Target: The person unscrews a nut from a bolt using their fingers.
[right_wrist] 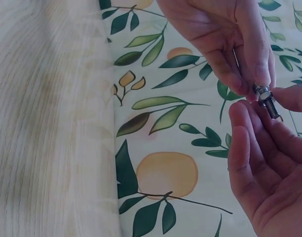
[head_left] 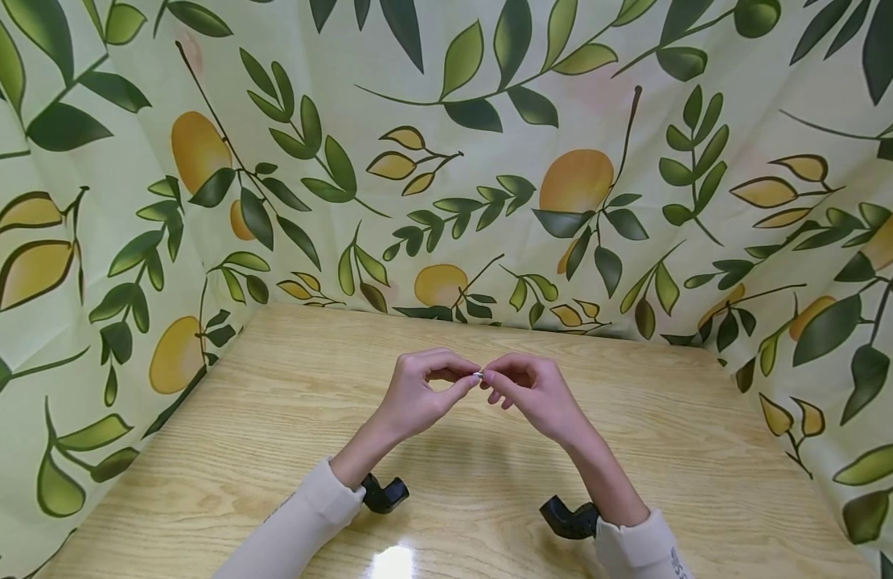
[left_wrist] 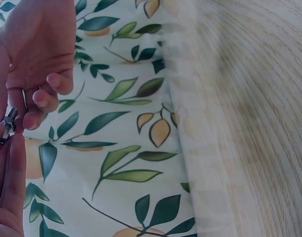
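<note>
A small silvery metal bolt (right_wrist: pixel 272 108) with a nut (right_wrist: pixel 264 94) on its thread is held between the two hands, above the table. My left hand (head_left: pixel 426 394) pinches its head end between thumb and fingertips. From the other side, my right hand (head_left: pixel 529 394) has its thumb and forefinger at the nut, the threaded end pointing into its palm. In the left wrist view the bolt (left_wrist: pixel 9 122) shows at the left edge, partly covered by fingertips. The right hand's other fingers (left_wrist: pixel 42 98) are loosely curled and hold nothing.
Below the hands lies a light wood-grain table (head_left: pixel 309 362). Cloth with leaves and orange fruit (head_left: pixel 446 201) stands round its back and sides. A black wrist mount (head_left: pixel 384 494) sits at the left cuff, another black mount (head_left: pixel 568 519) at the right.
</note>
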`<state>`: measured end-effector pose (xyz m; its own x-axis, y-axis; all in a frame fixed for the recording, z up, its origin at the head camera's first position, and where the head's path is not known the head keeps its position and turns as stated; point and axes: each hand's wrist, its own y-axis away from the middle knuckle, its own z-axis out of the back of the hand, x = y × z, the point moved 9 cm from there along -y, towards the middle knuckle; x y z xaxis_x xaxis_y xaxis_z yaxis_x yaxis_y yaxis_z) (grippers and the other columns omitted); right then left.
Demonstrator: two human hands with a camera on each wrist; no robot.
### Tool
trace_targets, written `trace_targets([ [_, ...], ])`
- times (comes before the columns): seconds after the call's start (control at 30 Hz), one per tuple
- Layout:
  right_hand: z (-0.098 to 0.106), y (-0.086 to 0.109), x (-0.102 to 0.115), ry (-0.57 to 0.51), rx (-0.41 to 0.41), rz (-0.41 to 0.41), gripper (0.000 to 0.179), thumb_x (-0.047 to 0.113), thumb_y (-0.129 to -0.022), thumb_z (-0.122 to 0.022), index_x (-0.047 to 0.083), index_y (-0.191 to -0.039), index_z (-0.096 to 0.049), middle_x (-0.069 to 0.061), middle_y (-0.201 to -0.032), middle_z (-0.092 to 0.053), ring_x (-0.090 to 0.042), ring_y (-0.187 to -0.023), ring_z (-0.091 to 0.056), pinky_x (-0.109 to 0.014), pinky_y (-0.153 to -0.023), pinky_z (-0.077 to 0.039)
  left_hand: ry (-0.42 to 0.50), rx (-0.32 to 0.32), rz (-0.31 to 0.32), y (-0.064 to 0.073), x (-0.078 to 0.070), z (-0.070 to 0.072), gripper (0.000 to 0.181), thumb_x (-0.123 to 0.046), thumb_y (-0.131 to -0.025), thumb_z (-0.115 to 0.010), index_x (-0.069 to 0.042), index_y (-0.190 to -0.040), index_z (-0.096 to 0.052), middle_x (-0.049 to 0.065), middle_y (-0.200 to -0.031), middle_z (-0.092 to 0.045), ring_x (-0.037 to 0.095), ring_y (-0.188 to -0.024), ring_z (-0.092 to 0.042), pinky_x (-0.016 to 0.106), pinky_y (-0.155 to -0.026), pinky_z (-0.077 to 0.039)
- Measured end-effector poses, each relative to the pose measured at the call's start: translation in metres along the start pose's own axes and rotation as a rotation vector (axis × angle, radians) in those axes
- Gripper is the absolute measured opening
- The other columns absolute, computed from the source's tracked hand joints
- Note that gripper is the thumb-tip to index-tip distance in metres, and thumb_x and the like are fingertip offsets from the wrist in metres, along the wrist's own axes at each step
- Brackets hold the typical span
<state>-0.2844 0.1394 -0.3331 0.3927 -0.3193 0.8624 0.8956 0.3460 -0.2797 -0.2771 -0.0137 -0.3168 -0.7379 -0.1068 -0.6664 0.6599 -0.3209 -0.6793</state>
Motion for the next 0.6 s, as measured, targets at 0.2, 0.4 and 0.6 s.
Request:
trace_targets([
  [0.2,0.0037,0.0011,0.0024,0.029,-0.054,0.011,0.013,0.012,-0.096,-0.073,0.003,-0.105,-0.074,-0.013,-0.089,-0.074,-0.012,-0.07,-0.07,-0.032,-0.063,-0.062,0.007,0.002,0.016,-0.0005,-0.0001,-0.0001,0.009,-0.004,-0.09,-0.079,-0.006,-0.099,-0.08,0.006,-0.094,-0.079,0.011,-0.082,-0.076,0.027,-0.075,-0.065],
  [0.4,0.0061,0.0029,0.0077,0.013,-0.084,0.062,0.013,0.005,-0.092,-0.076,0.0,-0.104,-0.073,-0.018,-0.094,-0.074,-0.009,-0.075,-0.071,-0.025,-0.065,-0.06,0.008,-0.001,0.017,-0.001,-0.0012,0.0001,0.009,-0.004,-0.089,-0.08,-0.006,-0.098,-0.08,0.006,-0.093,-0.079,0.012,-0.082,-0.076,0.027,-0.075,-0.065],
  [0.6,0.0062,0.0023,0.0069,-0.004,-0.077,0.048,0.02,0.005,-0.091,-0.078,0.0,-0.109,-0.071,-0.019,-0.102,-0.073,-0.012,-0.078,-0.071,-0.026,-0.067,-0.061,0.004,-0.008,-0.001,-0.0003,-0.0008,0.0002,0.009,-0.005,-0.089,-0.08,-0.006,-0.098,-0.08,0.006,-0.093,-0.079,0.014,-0.081,-0.076,0.026,-0.075,-0.065],
])
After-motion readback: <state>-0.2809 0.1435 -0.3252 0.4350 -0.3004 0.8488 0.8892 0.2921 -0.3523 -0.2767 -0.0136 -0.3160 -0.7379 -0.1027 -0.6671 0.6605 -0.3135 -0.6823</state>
